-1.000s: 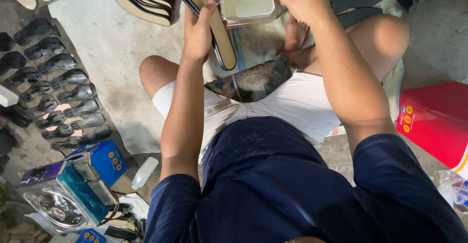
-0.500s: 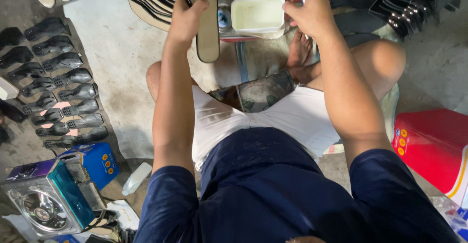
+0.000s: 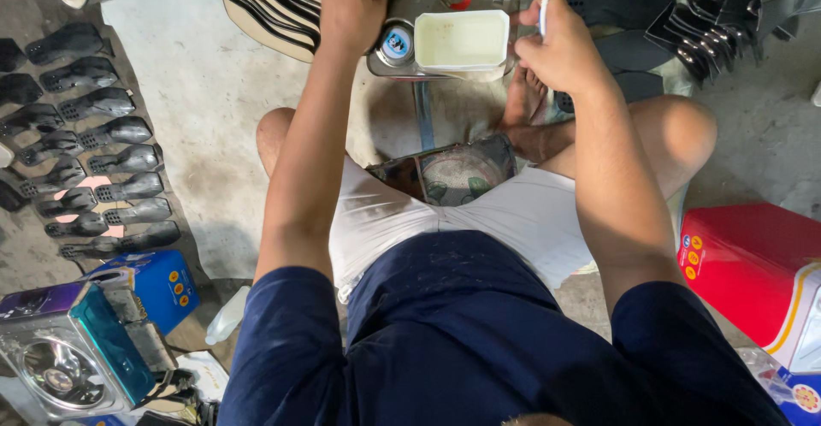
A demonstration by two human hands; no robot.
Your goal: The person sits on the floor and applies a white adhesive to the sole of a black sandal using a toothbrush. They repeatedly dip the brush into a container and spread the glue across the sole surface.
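Left hand has lifted the sole away

You wear a dark navy short-sleeved shirt (faint pale specks dust its front) and white shorts. Your left hand and right hand are bare, with no gloves, rings or watch. Your forearms, knees and the one foot in view are uncovered too.

Upper centre: rectangular white plastic tub on round metal tin
Left edge: rows of black rubber soles
Lower right: red cardboard box
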